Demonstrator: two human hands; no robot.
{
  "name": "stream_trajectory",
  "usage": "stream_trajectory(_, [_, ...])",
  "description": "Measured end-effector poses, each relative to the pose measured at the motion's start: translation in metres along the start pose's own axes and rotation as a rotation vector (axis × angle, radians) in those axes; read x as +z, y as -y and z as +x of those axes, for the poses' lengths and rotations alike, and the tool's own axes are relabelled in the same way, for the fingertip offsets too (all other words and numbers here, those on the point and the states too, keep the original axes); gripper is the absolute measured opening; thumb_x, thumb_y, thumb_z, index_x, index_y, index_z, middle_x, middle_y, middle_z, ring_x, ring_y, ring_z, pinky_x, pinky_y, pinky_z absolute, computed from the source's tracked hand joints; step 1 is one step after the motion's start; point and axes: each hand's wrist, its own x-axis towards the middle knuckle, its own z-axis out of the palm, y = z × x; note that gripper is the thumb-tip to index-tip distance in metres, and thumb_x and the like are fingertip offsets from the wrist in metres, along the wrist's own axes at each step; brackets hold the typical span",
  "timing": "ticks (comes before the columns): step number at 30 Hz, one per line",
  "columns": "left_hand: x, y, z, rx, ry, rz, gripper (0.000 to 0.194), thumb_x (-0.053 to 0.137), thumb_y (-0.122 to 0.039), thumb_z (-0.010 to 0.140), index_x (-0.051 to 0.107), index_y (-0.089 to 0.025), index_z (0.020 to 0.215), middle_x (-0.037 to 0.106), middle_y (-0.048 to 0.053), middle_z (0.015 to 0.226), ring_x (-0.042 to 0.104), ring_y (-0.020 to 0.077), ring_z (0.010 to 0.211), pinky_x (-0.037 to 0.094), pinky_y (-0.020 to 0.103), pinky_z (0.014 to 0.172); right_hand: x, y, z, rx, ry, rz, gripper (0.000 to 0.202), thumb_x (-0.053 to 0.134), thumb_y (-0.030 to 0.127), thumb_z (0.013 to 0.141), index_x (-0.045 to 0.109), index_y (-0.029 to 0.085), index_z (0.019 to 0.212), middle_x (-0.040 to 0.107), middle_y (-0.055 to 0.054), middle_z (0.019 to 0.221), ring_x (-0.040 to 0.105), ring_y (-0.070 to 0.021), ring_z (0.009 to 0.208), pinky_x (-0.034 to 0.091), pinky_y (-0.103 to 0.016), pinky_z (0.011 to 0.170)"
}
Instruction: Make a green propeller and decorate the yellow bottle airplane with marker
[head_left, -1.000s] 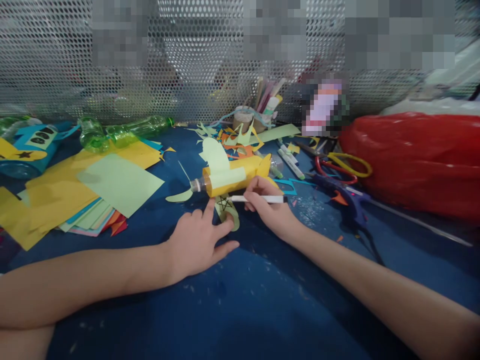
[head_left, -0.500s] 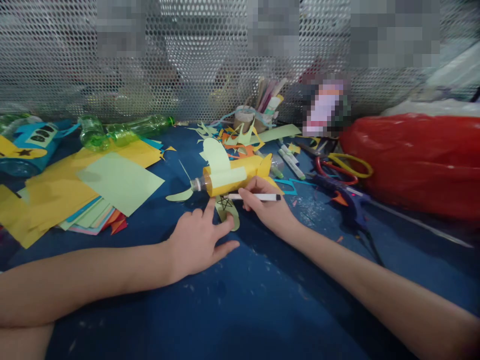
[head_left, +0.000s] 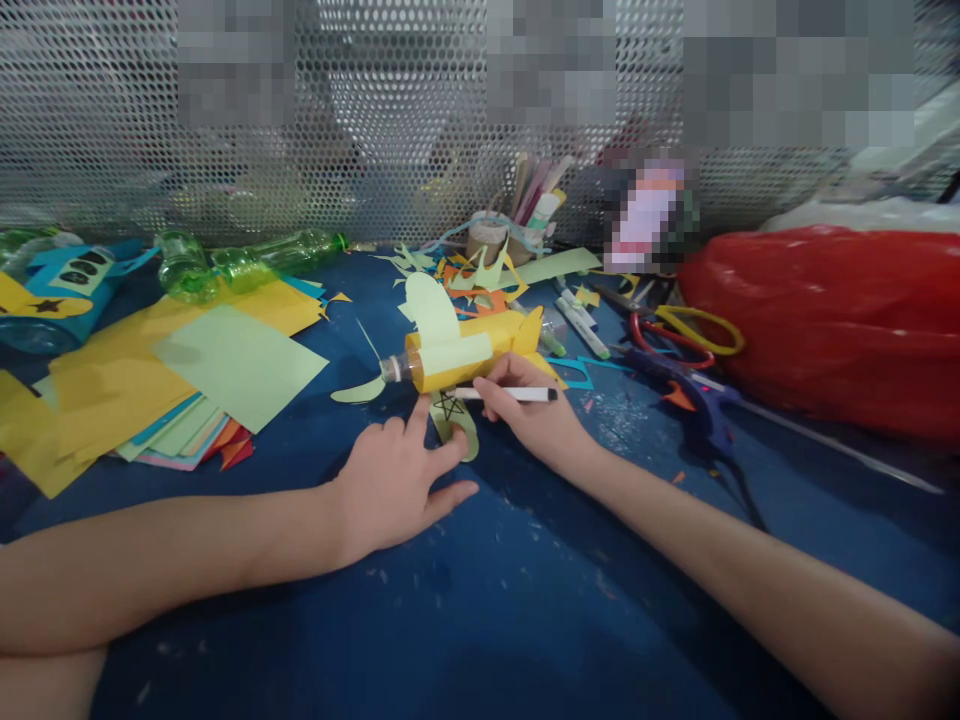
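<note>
A plastic bottle wrapped in yellow paper (head_left: 457, 362) lies on its side on the blue table, made up like an airplane. One pale green paper wing (head_left: 433, 305) points away from me; the near wing (head_left: 466, 440) points towards me and carries a black star outline (head_left: 448, 405). With fingers spread, my left hand (head_left: 394, 475) presses the near wing with its fingertips. My right hand (head_left: 525, 405) is closed round a white marker (head_left: 517, 394), whose tip rests at the star. At the bottle's neck sits a pale green propeller blade (head_left: 358, 392).
To the left lie yellow and green paper sheets (head_left: 240, 365), green bottles (head_left: 281, 252) and a blue-wrapped bottle (head_left: 67, 300). Paper scraps (head_left: 480, 280) and a cup of sticks (head_left: 489, 235) are behind. On the right are scissors (head_left: 675, 335), a glue gun (head_left: 701, 400) and a red bag (head_left: 832, 330).
The marker and my right hand have shifted very slightly left at the star. My left hand stays in place on the wing.
</note>
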Motion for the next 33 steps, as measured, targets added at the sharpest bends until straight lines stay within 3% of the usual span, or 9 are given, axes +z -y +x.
stream_trajectory(33, [0.0,-0.0005,-0.0002,0.004,-0.006,0.019,0.054,0.025,-0.059,0.095,0.049,-0.029,0.134,0.043,0.022,0.141,0.065,0.0305,0.087,0.052,0.042,0.067,-0.0002,0.0005,0.0003,0.006,-0.014,0.004,0.023,0.059,0.031,0.081,0.043,0.023,0.067,0.048,0.008,0.048,0.052,-0.0123,0.049,0.04,-0.028,0.052])
